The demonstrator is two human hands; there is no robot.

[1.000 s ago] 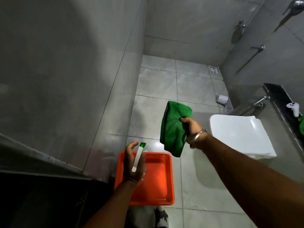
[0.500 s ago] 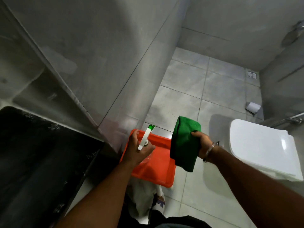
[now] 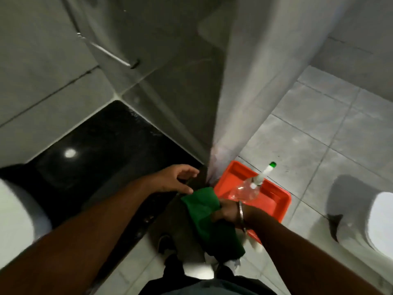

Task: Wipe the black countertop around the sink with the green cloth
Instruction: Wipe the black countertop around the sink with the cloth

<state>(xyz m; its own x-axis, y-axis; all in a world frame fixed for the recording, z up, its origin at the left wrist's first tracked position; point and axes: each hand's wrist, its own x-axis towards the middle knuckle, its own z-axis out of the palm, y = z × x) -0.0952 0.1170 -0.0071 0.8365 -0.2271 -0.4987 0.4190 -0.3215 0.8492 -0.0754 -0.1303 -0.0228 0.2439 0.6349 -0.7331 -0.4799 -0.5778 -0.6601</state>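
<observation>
The green cloth (image 3: 207, 218) hangs folded from my right hand (image 3: 227, 212), which grips its upper edge just off the front right corner of the black countertop (image 3: 95, 158). My left hand (image 3: 175, 177) hovers over that same corner, fingers spread and holding nothing, a little above and left of the cloth. The white sink (image 3: 17, 211) shows only as a blurred rim at the far left of the counter. The counter surface is glossy and reflects a lamp.
A clear spray bottle (image 3: 248, 188) with a white and green nozzle lies tilted in the orange tray (image 3: 274, 201) on the tiled floor by the wall corner. A white toilet (image 3: 380, 220) stands at the right. Grey tiled walls enclose the counter. My feet are below.
The view swung left onto the counter. My left hand let go of the spray bottle, which now lies in the orange tray, and moved over the counter corner. The cloth came down beside it.
</observation>
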